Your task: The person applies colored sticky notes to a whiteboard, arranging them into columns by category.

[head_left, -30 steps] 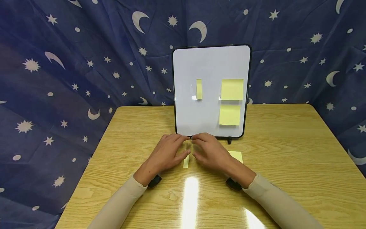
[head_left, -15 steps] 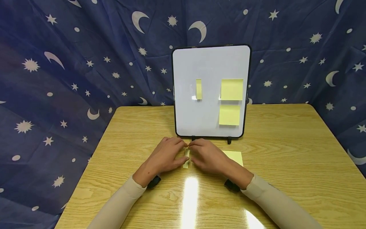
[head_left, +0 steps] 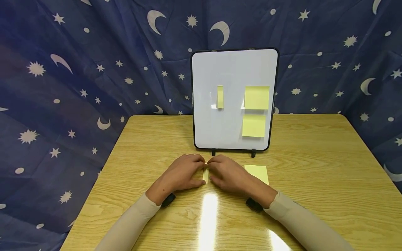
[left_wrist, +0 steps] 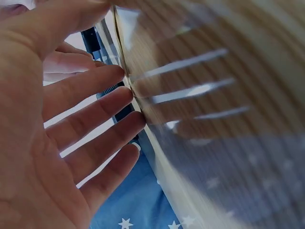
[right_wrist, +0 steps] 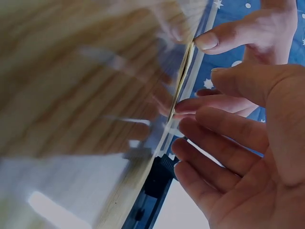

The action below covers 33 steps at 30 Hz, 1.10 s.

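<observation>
A narrow yellow paper strip (head_left: 205, 176) lies on the wooden table between both hands. My left hand (head_left: 183, 172) is at its left side, thumb by the near end and fingers by the far end. In the right wrist view, that thumb and a fingertip touch the ends of the strip (right_wrist: 183, 74), whose edge looks layered. My right hand (head_left: 230, 176) is to the right, fingertips down at the strip's far end beside the left fingers. Its fingers (right_wrist: 224, 143) are loosely bent, holding nothing. A square yellow sticky note (head_left: 258, 173) lies beyond the right wrist, partly covered.
A whiteboard (head_left: 230, 69) with black frame stands behind the hands on small black feet (head_left: 253, 153). Stuck to it are a narrow yellow strip (head_left: 220, 97) at left and two yellow sticky notes (head_left: 257, 97) at right. A blue star-patterned curtain (head_left: 132, 52) hangs around the table (head_left: 314, 167).
Both hands have moved slightly toward me, away from the whiteboard, and lower. The left thumb has slid to the near end of the strip. The right fingers have come in beside the strip's far end.
</observation>
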Each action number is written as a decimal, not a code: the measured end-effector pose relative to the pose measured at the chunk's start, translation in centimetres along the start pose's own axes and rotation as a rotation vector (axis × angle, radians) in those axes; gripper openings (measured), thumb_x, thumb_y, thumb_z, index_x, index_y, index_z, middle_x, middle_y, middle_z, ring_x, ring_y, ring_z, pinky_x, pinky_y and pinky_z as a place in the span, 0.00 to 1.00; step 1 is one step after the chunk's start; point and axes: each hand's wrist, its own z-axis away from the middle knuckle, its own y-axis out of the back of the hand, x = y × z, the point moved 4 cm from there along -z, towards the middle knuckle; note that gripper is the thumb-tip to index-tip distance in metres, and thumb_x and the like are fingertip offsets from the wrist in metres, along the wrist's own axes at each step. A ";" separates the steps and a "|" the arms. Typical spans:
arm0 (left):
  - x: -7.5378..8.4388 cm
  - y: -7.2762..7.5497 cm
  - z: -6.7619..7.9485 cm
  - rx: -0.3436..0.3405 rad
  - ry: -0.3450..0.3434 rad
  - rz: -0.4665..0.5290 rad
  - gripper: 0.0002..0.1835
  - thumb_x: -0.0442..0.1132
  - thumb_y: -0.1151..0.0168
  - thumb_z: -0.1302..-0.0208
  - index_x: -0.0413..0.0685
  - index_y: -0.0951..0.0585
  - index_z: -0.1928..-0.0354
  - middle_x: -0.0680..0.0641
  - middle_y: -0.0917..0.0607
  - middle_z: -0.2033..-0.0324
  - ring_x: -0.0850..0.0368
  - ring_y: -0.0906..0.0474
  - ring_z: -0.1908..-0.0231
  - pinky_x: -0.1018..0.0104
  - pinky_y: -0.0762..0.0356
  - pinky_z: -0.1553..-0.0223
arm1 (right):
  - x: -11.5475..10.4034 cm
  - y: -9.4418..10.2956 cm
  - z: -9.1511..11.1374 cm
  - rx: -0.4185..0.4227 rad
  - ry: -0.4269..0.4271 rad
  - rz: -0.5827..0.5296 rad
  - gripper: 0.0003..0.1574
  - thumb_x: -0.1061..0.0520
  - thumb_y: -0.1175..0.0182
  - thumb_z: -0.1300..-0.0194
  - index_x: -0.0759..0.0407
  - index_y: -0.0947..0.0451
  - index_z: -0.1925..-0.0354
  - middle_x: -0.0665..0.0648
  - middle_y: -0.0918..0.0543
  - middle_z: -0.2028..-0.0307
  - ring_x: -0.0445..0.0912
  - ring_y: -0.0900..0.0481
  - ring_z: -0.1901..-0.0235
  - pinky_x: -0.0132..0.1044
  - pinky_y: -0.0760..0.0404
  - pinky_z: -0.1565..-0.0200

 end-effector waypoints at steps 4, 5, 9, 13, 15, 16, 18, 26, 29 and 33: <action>0.0 -0.1 0.0 -0.009 -0.018 -0.014 0.27 0.60 0.25 0.36 0.54 0.12 0.40 0.51 0.16 0.42 0.51 0.18 0.43 0.50 0.22 0.38 | -0.1 -0.3 -0.1 -0.026 0.014 0.005 0.20 0.59 0.30 0.33 0.61 0.13 0.43 0.55 0.13 0.48 0.52 0.17 0.43 0.46 0.19 0.39; 0.1 -0.2 0.0 -0.008 -0.024 -0.016 0.27 0.59 0.25 0.36 0.55 0.11 0.40 0.51 0.16 0.42 0.51 0.18 0.43 0.50 0.21 0.38 | -0.1 -0.3 -0.1 -0.027 0.019 0.006 0.20 0.59 0.30 0.33 0.61 0.13 0.44 0.55 0.13 0.48 0.52 0.17 0.43 0.46 0.19 0.39; 0.2 -0.4 -0.2 0.004 -0.049 -0.025 0.25 0.58 0.25 0.34 0.54 0.11 0.41 0.51 0.15 0.43 0.52 0.17 0.45 0.51 0.20 0.40 | -0.3 -0.3 -0.1 -0.031 0.036 0.021 0.16 0.59 0.30 0.33 0.62 0.12 0.48 0.57 0.13 0.48 0.53 0.17 0.44 0.47 0.18 0.40; 0.3 -0.4 -0.2 0.018 -0.067 -0.034 0.22 0.56 0.26 0.33 0.53 0.10 0.42 0.50 0.15 0.43 0.52 0.16 0.47 0.52 0.19 0.42 | -0.4 -0.3 -0.1 -0.042 0.048 0.050 0.12 0.58 0.29 0.33 0.61 0.11 0.53 0.57 0.13 0.48 0.53 0.17 0.44 0.46 0.18 0.40; 0.3 -0.4 -0.3 0.021 -0.073 -0.037 0.21 0.55 0.27 0.31 0.53 0.10 0.43 0.50 0.15 0.44 0.52 0.16 0.47 0.52 0.19 0.42 | -0.4 -0.4 -0.1 -0.046 0.053 0.059 0.11 0.58 0.29 0.33 0.60 0.11 0.53 0.57 0.13 0.48 0.53 0.17 0.45 0.46 0.18 0.40; 0.3 -0.4 -0.3 0.021 -0.074 -0.035 0.20 0.54 0.28 0.31 0.53 0.10 0.43 0.50 0.15 0.44 0.52 0.16 0.47 0.53 0.19 0.42 | -0.4 -0.4 -0.2 -0.044 0.056 0.060 0.11 0.58 0.29 0.33 0.60 0.11 0.53 0.57 0.13 0.48 0.53 0.17 0.45 0.46 0.18 0.40; 0.3 -0.4 -0.3 0.018 -0.073 -0.032 0.19 0.53 0.28 0.30 0.53 0.10 0.43 0.50 0.15 0.43 0.52 0.16 0.47 0.53 0.19 0.42 | -0.5 -0.4 -0.2 -0.036 0.062 0.062 0.09 0.58 0.30 0.33 0.59 0.11 0.55 0.57 0.14 0.49 0.52 0.17 0.46 0.46 0.18 0.42; 0.3 0.0 -0.1 -0.038 -0.044 0.008 0.21 0.54 0.24 0.35 0.55 0.10 0.43 0.53 0.16 0.39 0.56 0.18 0.42 0.58 0.18 0.42 | -0.8 -0.7 -0.8 -0.011 0.069 0.062 0.06 0.62 0.32 0.35 0.56 0.09 0.60 0.57 0.15 0.52 0.50 0.17 0.51 0.42 0.16 0.47; 0.3 0.1 -0.1 -0.052 -0.040 0.002 0.18 0.54 0.23 0.36 0.56 0.09 0.49 0.55 0.15 0.41 0.58 0.17 0.45 0.59 0.17 0.45 | -0.9 -0.7 -1.0 -0.013 0.047 0.067 0.08 0.64 0.32 0.35 0.58 0.08 0.60 0.58 0.14 0.51 0.51 0.17 0.50 0.42 0.16 0.46; 0.6 0.1 -0.3 -0.050 -0.069 -0.037 0.11 0.52 0.23 0.35 0.57 0.10 0.56 0.59 0.13 0.51 0.63 0.15 0.55 0.62 0.16 0.53 | -1.0 -0.7 -1.2 -0.016 0.029 0.083 0.09 0.65 0.32 0.36 0.58 0.06 0.62 0.58 0.14 0.51 0.52 0.16 0.49 0.42 0.16 0.44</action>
